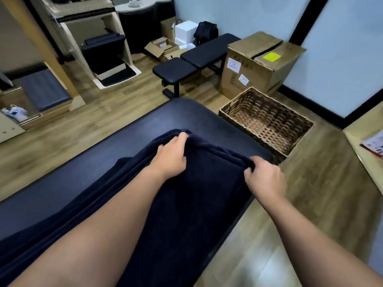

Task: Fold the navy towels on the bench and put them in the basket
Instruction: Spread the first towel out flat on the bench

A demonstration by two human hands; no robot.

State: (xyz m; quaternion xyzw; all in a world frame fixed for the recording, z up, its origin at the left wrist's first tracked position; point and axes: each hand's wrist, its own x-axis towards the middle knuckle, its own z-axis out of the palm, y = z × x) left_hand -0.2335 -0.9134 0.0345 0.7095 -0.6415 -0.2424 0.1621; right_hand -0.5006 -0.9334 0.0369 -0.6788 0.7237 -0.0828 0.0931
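A navy towel (199,195) lies lengthwise on the dark padded bench (116,154), its layered edges showing along the left side. My left hand (172,156) grips the towel's far edge near its left corner, fingers curled over the hem. At the far right corner my right hand (263,177) pinches the same edge, close to the bench's right side. A brown wicker basket (290,139) stands on the floor just right of the bench's far end, with nothing visible inside it.
A large cardboard box (259,65) stands behind the basket. A black workout bench (199,59) and smaller boxes sit further back. Wooden exercise equipment (99,48) fills the left side. A low wooden surface with a leaflet (373,141) is at the right edge.
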